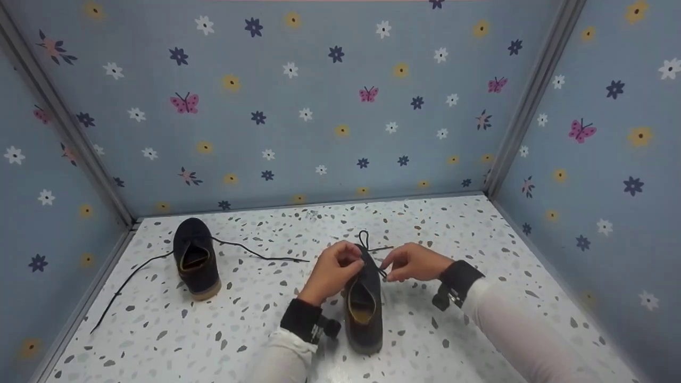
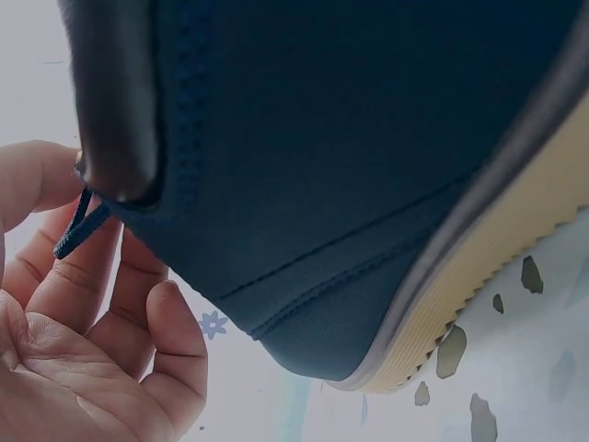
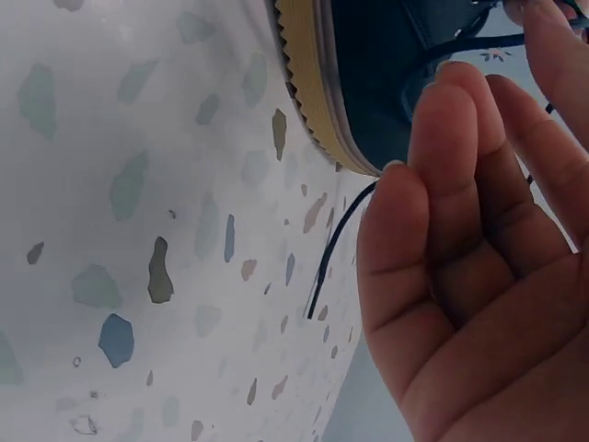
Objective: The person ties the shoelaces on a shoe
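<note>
A dark lace-up shoe (image 1: 365,336) stands on the speckled surface, its toe pointing away from me and its heel close to me. My left hand (image 1: 331,268) is over the shoe's left side, thumb and forefinger pinching the shoelace (image 2: 85,230) at the top of the lacing. From the right, my right hand (image 1: 420,262) pinches a looped part of the lace (image 3: 474,43) between thumb and forefinger. One lace loop (image 1: 363,232) sticks up beyond the toe, and a loose lace end (image 3: 336,241) trails onto the surface. The fingertips partly hide the knot area.
A second dark shoe (image 1: 192,234) stands at the left, its untied laces (image 1: 245,248) spread to both sides. Blue flower-patterned panels (image 1: 319,96) rise at the back and both sides of the white speckled surface (image 1: 255,330). Each wrist wears a black camera band (image 1: 462,276).
</note>
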Demonstrator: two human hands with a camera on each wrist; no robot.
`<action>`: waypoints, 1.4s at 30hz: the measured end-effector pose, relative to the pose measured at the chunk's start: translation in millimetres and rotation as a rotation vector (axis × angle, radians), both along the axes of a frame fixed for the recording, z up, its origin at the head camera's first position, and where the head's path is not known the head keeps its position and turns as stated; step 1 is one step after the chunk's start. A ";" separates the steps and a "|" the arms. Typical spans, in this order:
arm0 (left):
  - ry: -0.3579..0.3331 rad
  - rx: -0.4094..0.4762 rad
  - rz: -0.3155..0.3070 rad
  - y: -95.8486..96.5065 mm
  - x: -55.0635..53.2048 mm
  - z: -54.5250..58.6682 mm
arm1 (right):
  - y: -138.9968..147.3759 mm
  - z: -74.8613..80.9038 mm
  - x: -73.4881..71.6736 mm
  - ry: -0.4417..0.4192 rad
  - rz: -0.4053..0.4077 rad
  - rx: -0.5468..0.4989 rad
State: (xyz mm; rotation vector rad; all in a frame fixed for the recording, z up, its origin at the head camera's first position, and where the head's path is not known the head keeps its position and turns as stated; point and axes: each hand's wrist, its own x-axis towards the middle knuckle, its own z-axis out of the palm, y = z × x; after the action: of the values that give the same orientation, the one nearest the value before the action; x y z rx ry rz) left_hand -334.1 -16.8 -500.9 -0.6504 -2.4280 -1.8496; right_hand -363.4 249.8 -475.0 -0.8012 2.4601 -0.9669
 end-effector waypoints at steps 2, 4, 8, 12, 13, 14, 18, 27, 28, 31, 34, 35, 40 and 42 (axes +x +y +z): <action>-0.001 0.001 -0.002 0.0 0.1 0.8 | -2.2 -2.6 1.4 0.011 0.018 0.007; -0.004 0.007 -0.006 0.2 0.4 1.4 | -4.6 -4.9 2.8 0.011 0.030 0.010; -0.008 0.006 -0.014 0.7 0.8 2.6 | -8.3 -9.2 4.5 0.007 0.015 0.026; 0.002 -0.006 -0.020 1.3 0.5 3.0 | -10.0 -9.4 5.1 0.012 -0.022 0.059; 0.007 -0.008 -0.019 1.4 0.4 3.0 | -10.1 -8.8 5.1 0.019 -0.025 0.068; 0.011 -0.009 -0.019 1.6 0.5 3.1 | -9.9 -8.2 4.8 0.026 -0.026 0.075; 0.022 -0.007 -0.015 2.1 0.4 3.1 | -7.3 -3.7 4.3 0.070 -0.025 0.100; 0.026 -0.009 -0.025 1.9 -0.1 2.1 | 0.3 10.9 0.9 0.180 -0.045 0.131; 0.028 -0.010 -0.023 1.9 -0.3 2.0 | 1.3 12.7 0.4 0.193 -0.048 0.134; 0.030 -0.014 -0.014 1.9 -0.7 1.3 | 3.6 18.1 0.2 0.223 -0.071 0.149; 0.028 -0.018 -0.011 1.4 -0.1 1.8 | 5.3 22.1 0.1 0.236 -0.083 0.152; 0.027 -0.019 -0.011 1.2 0.1 2.0 | 5.8 23.5 0.3 0.235 -0.090 0.153; 0.023 -0.027 -0.004 -0.6 0.7 3.3 | 8.1 30.0 1.1 0.242 -0.096 0.142; 0.019 -0.029 0.004 -1.5 0.9 4.0 | 9.3 33.3 2.2 0.246 -0.095 0.130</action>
State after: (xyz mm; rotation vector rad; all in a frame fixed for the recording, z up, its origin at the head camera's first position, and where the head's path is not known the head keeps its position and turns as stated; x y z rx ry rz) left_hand -333.2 -18.3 -496.9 -0.6612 -2.4465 -1.8017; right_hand -361.2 259.1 -441.7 -0.8076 2.7612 -0.7688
